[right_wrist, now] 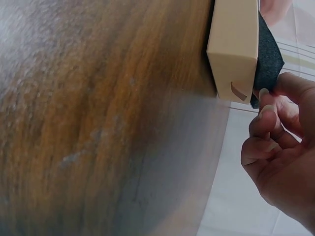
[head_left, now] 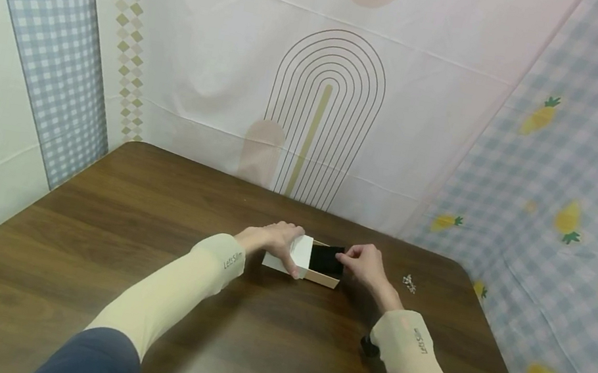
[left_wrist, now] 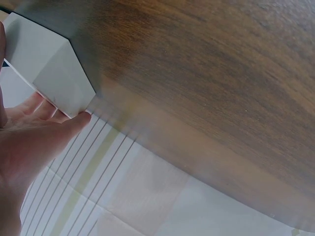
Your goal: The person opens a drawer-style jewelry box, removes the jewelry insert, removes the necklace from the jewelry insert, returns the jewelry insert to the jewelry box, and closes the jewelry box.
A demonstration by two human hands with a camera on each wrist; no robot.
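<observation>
A small drawer-style box lies near the back of the table, its white sleeve [head_left: 276, 262] on the left and its tan inner tray [head_left: 321, 278] sticking out on the right. My left hand [head_left: 281, 243] grips the sleeve from above, the thumb on its near side and the fingers on the far side. Above the open tray, my right hand [head_left: 366, 265] pinches the right edge of a black, soft-looking cloth piece [head_left: 325, 259] between thumb and index finger. In the right wrist view a corner of the black cloth piece [right_wrist: 268, 54] stands up past the tray wall [right_wrist: 234, 34].
A small whitish cluster of bits [head_left: 409, 283] lies on the brown wooden table [head_left: 163, 209], right of my right hand. Printed fabric [head_left: 214, 51] hangs behind the table, and checked fabric [head_left: 539, 255] hangs along its right side.
</observation>
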